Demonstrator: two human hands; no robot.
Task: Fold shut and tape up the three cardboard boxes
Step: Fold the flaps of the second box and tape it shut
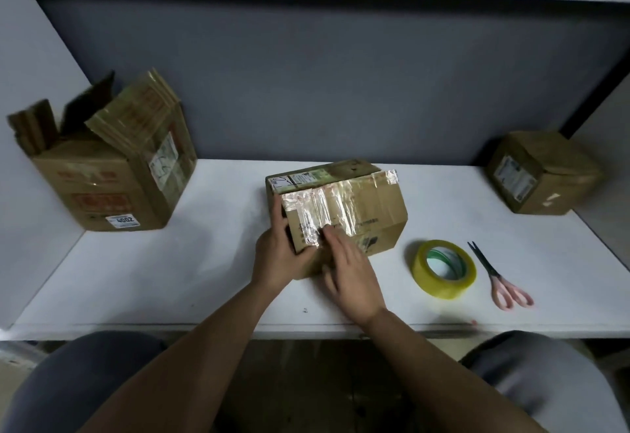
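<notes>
Both my grips are on the middle box (344, 207), which sits near the centre of the white table (170, 279). My left hand (278, 255) curls round the box's near-left corner, thumb on the near face and fingers up the left side. My right hand (351, 270) lies with straight fingers spread flat, pressing a shiny strip of clear tape (317, 217) down over the box's near edge. More wrinkled tape runs across the closed top toward its far-right corner.

Right of the box, near me, a roll of yellow tape (443, 269) lies flat, and just beyond it to the right lie pink-handled scissors (499, 277), blades pointing away.

Farther off, at the far left, stands a bigger box (105, 176) with its flaps up and open. At the far right stands a small box (542, 173), flaps folded down, against the grey back wall (324, 74).
</notes>
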